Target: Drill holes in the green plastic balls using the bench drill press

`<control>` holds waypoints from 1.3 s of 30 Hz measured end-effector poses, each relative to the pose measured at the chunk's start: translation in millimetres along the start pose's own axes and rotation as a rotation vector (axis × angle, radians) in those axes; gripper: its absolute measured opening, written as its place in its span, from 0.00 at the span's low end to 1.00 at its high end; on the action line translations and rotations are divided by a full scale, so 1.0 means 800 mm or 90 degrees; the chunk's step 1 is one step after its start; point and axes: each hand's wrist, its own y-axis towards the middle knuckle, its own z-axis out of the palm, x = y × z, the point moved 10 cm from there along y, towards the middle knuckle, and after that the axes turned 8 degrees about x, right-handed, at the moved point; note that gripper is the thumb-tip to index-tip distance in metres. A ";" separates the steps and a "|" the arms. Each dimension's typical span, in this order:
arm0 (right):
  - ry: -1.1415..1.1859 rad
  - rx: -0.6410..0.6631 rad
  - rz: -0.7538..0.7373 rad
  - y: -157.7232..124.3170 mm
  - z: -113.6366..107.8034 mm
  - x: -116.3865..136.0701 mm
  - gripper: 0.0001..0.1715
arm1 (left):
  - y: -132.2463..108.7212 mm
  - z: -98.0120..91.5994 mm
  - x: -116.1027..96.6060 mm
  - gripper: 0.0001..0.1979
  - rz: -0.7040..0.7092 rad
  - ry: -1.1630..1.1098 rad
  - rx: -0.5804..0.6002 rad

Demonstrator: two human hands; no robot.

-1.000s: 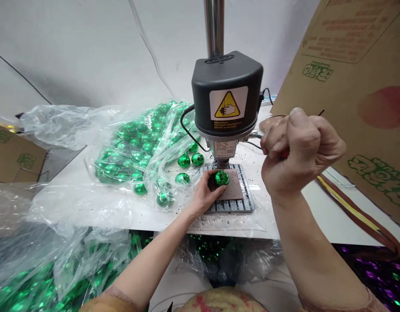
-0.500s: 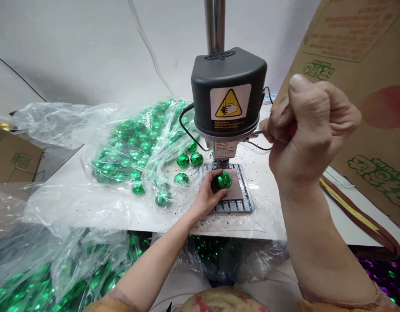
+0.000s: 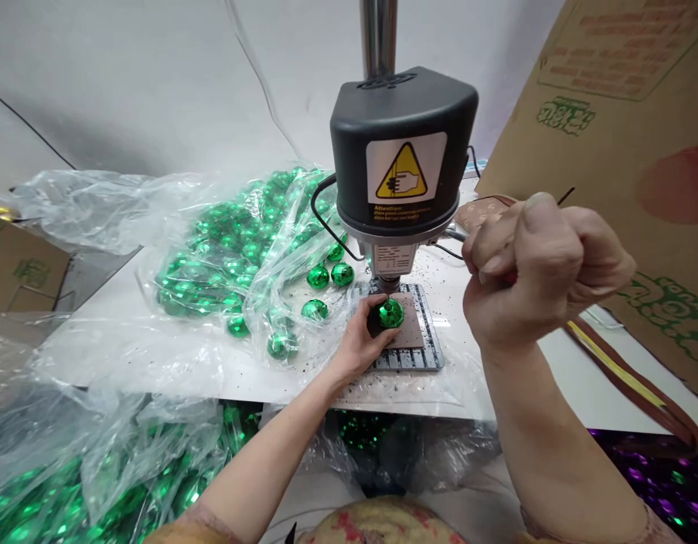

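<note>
A shiny green faceted ball (image 3: 392, 313) rests on a flat brownish pad (image 3: 411, 332) over the slotted metal base (image 3: 433, 351) of a small drill press (image 3: 403, 151). My left hand (image 3: 363, 332) grips this ball from the left, thumb and fingers around its side. Directly above, the drill chuck (image 3: 389, 285) is lowered, and its thin bit meets the ball's top. My right hand (image 3: 538, 264) is closed in a fist around the press's feed lever (image 3: 455, 234), to the right of the black motor housing. Most of the lever's grip is hidden by the fingers.
Clear plastic bags of green balls (image 3: 230, 249) cover the table's left side, with several loose balls (image 3: 318, 277) beside the press. Dark shavings dot the white tabletop. A large cardboard box (image 3: 626, 189) stands at right, near a brown-and-yellow strap (image 3: 615, 370). More green balls (image 3: 128, 491) lie below.
My right hand has moved downward with the lever. The motor housing appears slightly shifted as the view changed a little. My left hand keeps the ball in the same place.
</note>
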 end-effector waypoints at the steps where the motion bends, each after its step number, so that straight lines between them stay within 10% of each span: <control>1: 0.001 -0.001 -0.010 0.000 -0.001 0.001 0.22 | 0.000 0.000 0.000 0.26 -0.004 -0.001 -0.002; 39: -0.006 0.031 -0.214 -0.034 -0.014 0.004 0.25 | 0.001 0.001 0.002 0.24 0.032 0.045 -0.019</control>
